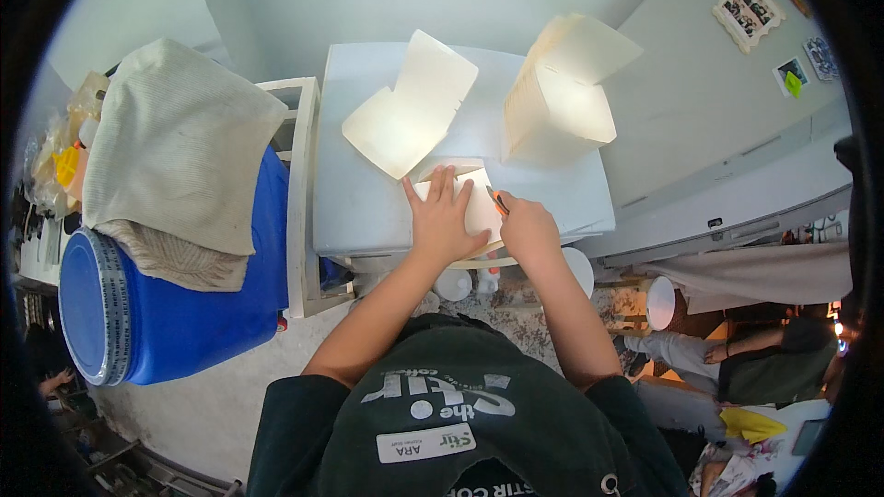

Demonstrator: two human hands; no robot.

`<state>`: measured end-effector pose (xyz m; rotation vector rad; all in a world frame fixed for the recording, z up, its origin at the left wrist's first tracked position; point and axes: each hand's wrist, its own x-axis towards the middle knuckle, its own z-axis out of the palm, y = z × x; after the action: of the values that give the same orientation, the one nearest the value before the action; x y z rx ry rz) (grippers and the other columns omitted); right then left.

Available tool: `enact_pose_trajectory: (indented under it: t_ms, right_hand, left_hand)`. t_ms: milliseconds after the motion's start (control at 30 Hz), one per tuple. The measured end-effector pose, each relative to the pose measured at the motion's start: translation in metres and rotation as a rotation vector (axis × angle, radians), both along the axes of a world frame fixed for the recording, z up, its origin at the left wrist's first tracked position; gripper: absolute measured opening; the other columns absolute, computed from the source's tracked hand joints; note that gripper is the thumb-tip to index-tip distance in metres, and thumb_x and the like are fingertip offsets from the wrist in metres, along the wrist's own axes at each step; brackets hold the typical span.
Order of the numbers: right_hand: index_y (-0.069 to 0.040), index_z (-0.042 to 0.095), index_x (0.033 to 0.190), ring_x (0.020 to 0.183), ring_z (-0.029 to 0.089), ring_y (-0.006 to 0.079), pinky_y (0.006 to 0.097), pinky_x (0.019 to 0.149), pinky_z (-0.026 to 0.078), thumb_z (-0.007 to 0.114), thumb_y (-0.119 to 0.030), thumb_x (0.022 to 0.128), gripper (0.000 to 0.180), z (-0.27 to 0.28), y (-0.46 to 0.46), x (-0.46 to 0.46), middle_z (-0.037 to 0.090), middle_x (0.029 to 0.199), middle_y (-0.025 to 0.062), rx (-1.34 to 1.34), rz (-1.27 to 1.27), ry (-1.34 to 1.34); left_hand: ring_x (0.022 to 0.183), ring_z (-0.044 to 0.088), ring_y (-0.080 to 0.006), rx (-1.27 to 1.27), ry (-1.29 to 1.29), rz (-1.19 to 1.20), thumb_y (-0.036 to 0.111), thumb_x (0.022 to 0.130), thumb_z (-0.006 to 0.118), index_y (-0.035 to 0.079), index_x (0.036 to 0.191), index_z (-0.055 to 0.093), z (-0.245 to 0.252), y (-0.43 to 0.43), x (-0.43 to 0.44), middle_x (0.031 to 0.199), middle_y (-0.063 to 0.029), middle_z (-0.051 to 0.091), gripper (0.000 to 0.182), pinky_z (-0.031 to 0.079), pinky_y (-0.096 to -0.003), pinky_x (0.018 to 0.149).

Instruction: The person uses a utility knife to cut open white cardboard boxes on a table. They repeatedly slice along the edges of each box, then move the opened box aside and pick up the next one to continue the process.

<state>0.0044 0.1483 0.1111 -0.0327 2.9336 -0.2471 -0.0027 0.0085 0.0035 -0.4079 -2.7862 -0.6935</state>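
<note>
My left hand [445, 215] lies flat with spread fingers on a cream paperboard piece [478, 206] near the front edge of the pale table [366, 221]. My right hand [527, 226] grips an orange and black utility knife [496, 201], its tip at the right edge of that paperboard. Behind my left hand, part of a pale container or folded carton shows; I cannot tell which. An unfolded paperboard carton [414, 117] lies at the back left of the table. A tall stack of similar cartons [559, 103] stands at the back right, the top one with its flap raised.
Left of the table are a white frame [304, 193] and a large blue plastic drum [207, 317] with a cloth [179, 145] draped over it. White round lids or containers [454, 284] sit below the table's front edge. A person [753, 366] sits at the far right.
</note>
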Motion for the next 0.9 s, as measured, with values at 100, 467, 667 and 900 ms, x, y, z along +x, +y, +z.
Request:
enact_pose_trajectory:
  t_ms: [100, 467, 667, 900]
  right_hand:
    - [-0.007, 0.064, 0.123, 0.090, 0.070, 0.0389, 0.0478, 0.081, 0.056, 0.058, -0.009, 0.087, 0.037, 0.006, 0.007, 0.000, 0.071, 0.094, 0.0225, -0.120, -0.013, -0.025]
    - [0.000, 0.066, 0.085, 0.079, 0.068, 0.0390, 0.0441, 0.073, 0.053, 0.075, -0.026, 0.076, 0.028, -0.054, 0.039, -0.028, 0.069, 0.082, 0.0211, -0.600, -0.214, 0.121]
    - [0.000, 0.064, 0.081, 0.064, 0.065, 0.0312, 0.0406, 0.064, 0.052, 0.073, -0.020, 0.071, 0.024, -0.077, 0.030, -0.048, 0.066, 0.070, 0.0165, -0.562, -0.167, 0.130]
    - [0.002, 0.064, 0.079, 0.064, 0.067, 0.0308, 0.0395, 0.063, 0.053, 0.072, -0.016, 0.070, 0.021, -0.096, 0.039, -0.063, 0.067, 0.071, 0.0180, -0.731, -0.253, 0.055]
  left_hand:
    - [0.148, 0.027, -0.0358, -0.017, -0.034, -0.015, 0.059, 0.064, 0.073, 0.010, 0.139, 0.056, 0.002, -0.002, 0.000, 0.154, -0.0227, 0.037, 0.091, 0.000, -0.0783, 0.110]
    - [0.147, 0.031, -0.0374, 0.005, -0.007, -0.118, 0.056, 0.065, 0.077, 0.014, 0.142, 0.053, 0.005, -0.009, 0.023, 0.153, -0.0192, 0.039, 0.091, 0.004, -0.0804, 0.108]
    - [0.146, 0.031, -0.0369, 0.016, 0.004, -0.112, 0.056, 0.065, 0.077, 0.015, 0.142, 0.054, 0.004, -0.009, 0.021, 0.152, -0.0185, 0.040, 0.090, 0.005, -0.0816, 0.107]
    - [0.147, 0.031, -0.0356, -0.015, -0.021, -0.079, 0.056, 0.064, 0.077, 0.016, 0.140, 0.056, 0.006, -0.008, 0.020, 0.152, -0.0181, 0.040, 0.089, 0.004, -0.0811, 0.107]
